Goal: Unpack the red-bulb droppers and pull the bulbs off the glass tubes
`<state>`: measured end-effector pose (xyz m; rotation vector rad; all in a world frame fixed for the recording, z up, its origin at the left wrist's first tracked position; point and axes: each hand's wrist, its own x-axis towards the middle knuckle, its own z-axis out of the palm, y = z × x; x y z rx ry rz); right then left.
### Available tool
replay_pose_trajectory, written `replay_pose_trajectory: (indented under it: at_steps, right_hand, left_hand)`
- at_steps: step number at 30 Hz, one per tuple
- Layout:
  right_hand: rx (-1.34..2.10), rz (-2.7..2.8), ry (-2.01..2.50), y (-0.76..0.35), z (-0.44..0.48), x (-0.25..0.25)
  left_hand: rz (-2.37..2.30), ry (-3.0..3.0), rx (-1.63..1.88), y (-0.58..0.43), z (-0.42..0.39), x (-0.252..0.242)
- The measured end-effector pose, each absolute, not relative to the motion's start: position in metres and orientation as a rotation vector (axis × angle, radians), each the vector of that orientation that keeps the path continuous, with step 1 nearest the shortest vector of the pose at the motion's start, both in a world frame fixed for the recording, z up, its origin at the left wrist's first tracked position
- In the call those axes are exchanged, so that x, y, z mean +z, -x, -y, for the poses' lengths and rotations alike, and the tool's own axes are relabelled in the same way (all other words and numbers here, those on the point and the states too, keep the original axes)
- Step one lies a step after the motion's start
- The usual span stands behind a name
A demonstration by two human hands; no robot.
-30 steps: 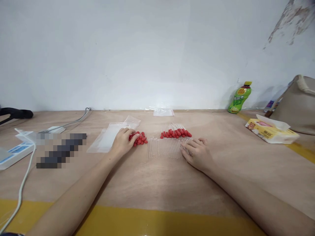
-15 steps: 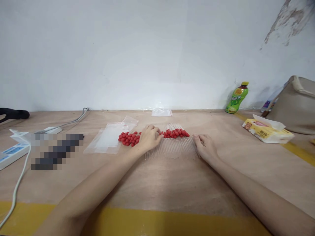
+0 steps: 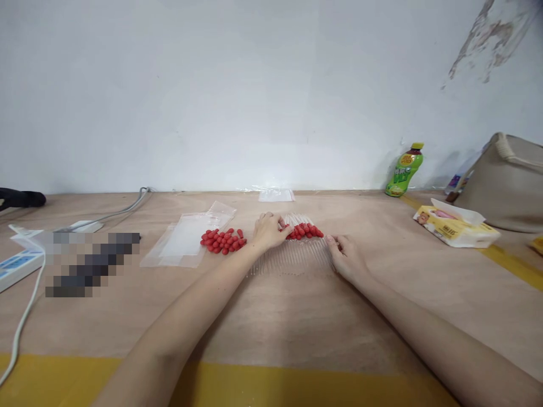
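A row of clear, thin tubes [image 3: 292, 257] lies side by side on the table, with red rubber bulbs [image 3: 307, 230] across their upper part and more clear tips beyond them. My left hand [image 3: 268, 230] is closed over the left end of the bulb row, thumb and fingertips pinched at a red bulb; the exact grip is partly hidden. At the right end of the row, my right hand [image 3: 345, 254] has its thumb and bent fingers together beside the outermost tube; what is between them cannot be made out. A loose heap of red bulbs [image 3: 223, 241] lies left of my left hand.
Clear plastic bags [image 3: 182, 240] lie left of the heap, and a small white packet [image 3: 276, 195] is by the wall. A power strip [image 3: 25, 260] with cables is at left. At right stand a green bottle [image 3: 405, 169], a tissue pack [image 3: 456, 227] and a beige bag [image 3: 503, 183].
My left hand has shifted right along the bulb row, uncovering more of the loose heap. My right hand has moved slightly left, against the end of the tubes. The view has turned a little.
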<state>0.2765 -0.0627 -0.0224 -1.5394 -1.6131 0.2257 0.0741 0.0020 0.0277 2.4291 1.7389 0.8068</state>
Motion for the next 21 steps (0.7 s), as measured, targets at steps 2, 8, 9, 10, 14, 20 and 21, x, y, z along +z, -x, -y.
replay_pose_trajectory:
  at_steps: [2,8,9,10,14,20,21]
  right_hand:
    - [0.216,1.614,1.537,-0.276,0.063,-0.022]
    - [0.179,1.610,1.503,-0.277,0.062,-0.025]
    - [0.168,1.608,1.493,-0.278,0.061,-0.025]
    - [0.157,1.605,1.487,-0.278,0.061,-0.026]
    - [0.134,1.593,1.511,-0.281,0.059,-0.026]
    - [0.148,1.559,1.544,-0.284,0.058,-0.023]
    - [0.120,1.559,1.517,-0.283,0.060,-0.021]
  left_hand:
    - [-1.744,-2.417,0.817,-0.077,-0.001,0.029]
    - [-1.783,-2.293,0.918,-0.081,-0.001,0.026]
    - [-1.787,-2.262,0.948,-0.080,0.000,0.026]
    - [-1.786,-2.231,0.977,-0.078,0.001,0.025]
    - [-1.717,-2.156,1.064,-0.061,0.017,0.022]
    - [-1.400,-2.270,1.211,-0.018,0.066,0.013]
    - [-1.343,-2.333,1.222,-0.011,0.073,0.011]
